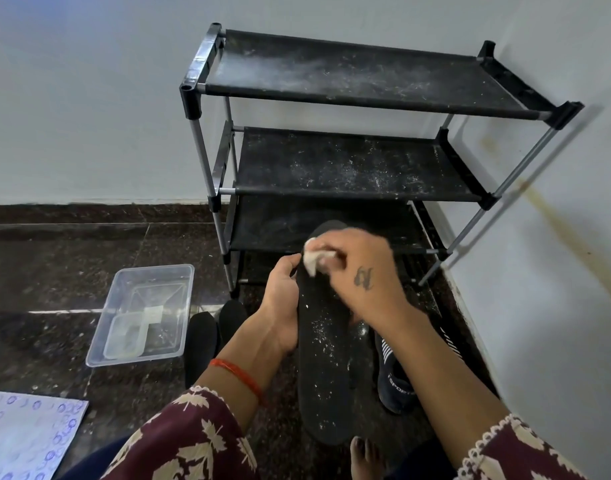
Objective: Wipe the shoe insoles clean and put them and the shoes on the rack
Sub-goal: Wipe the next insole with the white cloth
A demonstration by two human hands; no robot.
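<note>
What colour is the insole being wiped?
Black, flecked with white specks: the insole, clearest in the head view.

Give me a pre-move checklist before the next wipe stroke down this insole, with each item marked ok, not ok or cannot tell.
1. Left hand grips the long black insole by its edge: ok.
2. Right hand pinches the small crumpled white cloth against the insole's upper part: ok.
3. Insole clean: not ok, white specks cover its middle.
4. Cloth damp enough: cannot tell.
5. Black three-tier fabric shoe rack ready for clean items: not ok, shelves dusty.
6. Clear plastic tub upright on the floor, left of the insole: ok.
</note>
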